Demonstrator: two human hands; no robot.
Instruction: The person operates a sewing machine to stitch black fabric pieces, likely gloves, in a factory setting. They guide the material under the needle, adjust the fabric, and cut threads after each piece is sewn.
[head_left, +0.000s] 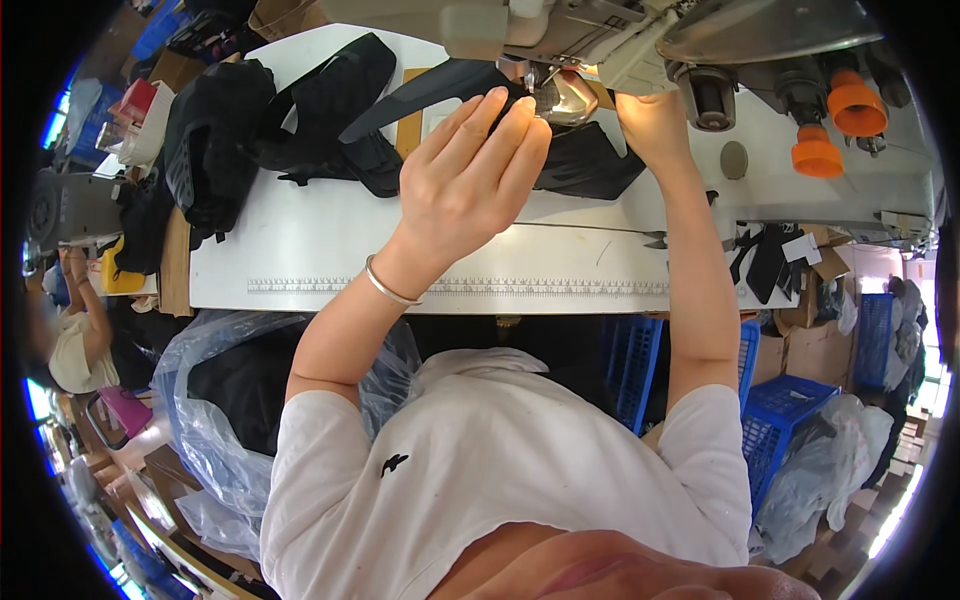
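There's the white worktable [330,235] spanning the scene, the sewing machine [565,35] looming over its far side! Black fabric pieces [330,105] spread across the far left. And here's the black workpiece [592,165], right beneath the lit machine head! The left hand [465,175] lies open beside it, fingers outstretched; the right hand [655,130] sits to its right, fingertips hidden, grip impossible to tell. A bangle [386,286] rings the left wrist.

At top centre, cloth [440,88] is showing black on a white tabletop [320,225]; upper right, fittings [857,104] are showing orange.
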